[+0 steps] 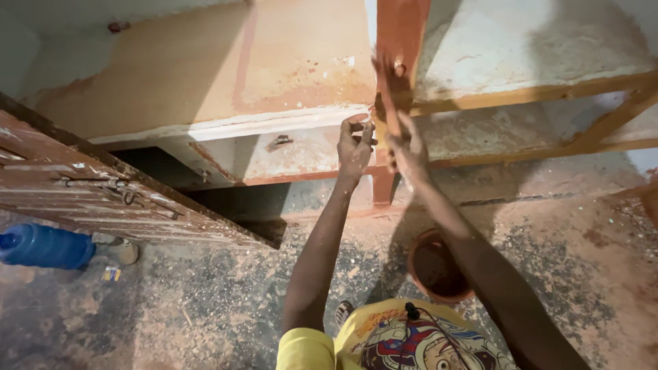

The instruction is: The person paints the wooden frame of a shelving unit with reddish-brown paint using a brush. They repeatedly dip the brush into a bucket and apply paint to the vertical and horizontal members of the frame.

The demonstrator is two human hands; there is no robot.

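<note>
Hands: two, both up at the wooden frame (391, 103).
Left hand (354, 145): fingers curled in a narrow grip against the frame's edge; what it pinches is too small to tell.
Right hand (406, 147): wrapped round one paintbrush (385, 85), pressed on the red post (401, 31).
Bowl (434, 266): one, red-brown, on the floor (205, 301) under the right arm.
Bottle (42, 245): one, blue, lying far left.
Door (103, 192): one, red-brown, lying flat.
</note>
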